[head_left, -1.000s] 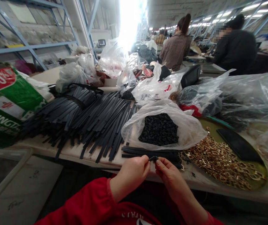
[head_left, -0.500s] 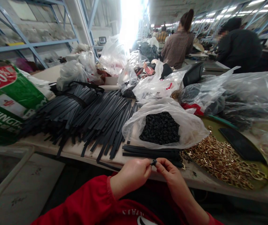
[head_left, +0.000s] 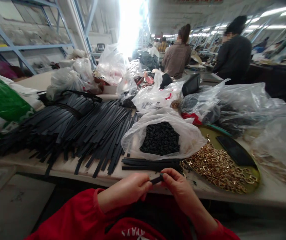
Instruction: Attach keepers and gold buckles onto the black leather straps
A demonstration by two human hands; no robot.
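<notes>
Between my two hands, just in front of the table edge, a dark strap is stretched. My left hand pinches its left part, and my right hand pinches the right end, where a small dark piece, perhaps a loop, sits at the fingertips. Beyond my hands lie several flat black straps. Behind those, an open white plastic bag holds many small black pieces. To the right of my right hand, an olive tray carries a heap of gold buckles.
Long black strips cover the left of the table, some past its edge. A green printed bag stands far left. Clear plastic bags pile up behind and right. A flat black object rests on the tray. Two people stand farther back.
My hands have moved apart, and a longer stretch of strap now shows between them. My left hand shifted left. The whole view has turned slightly to the right.
</notes>
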